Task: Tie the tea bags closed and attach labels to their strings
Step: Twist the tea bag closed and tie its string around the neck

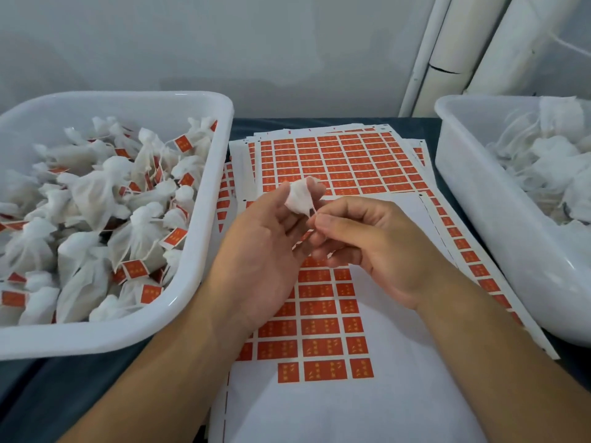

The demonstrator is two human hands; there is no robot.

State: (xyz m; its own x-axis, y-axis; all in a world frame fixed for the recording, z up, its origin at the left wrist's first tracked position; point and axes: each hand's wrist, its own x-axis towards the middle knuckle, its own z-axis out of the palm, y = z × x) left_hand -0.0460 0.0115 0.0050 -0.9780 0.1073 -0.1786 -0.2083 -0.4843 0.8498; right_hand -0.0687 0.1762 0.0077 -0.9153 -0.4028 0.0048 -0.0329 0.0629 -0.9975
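A small white tea bag (300, 196) sits at the fingertips of my left hand (265, 251), held above the label sheets. Its thin white string (312, 210) runs down to my right hand (361, 247), whose thumb and forefinger pinch it. Under both hands lies a sheet of orange-red labels (323, 327), partly peeled so bare white backing shows. A fuller label sheet (339, 161) lies behind it.
A white tub (204, 282) on the left holds several tied tea bags with orange labels. A second white tub (479, 199) on the right holds unlabelled white bags. White pipes (460, 49) stand against the wall at back right. The table top is dark.
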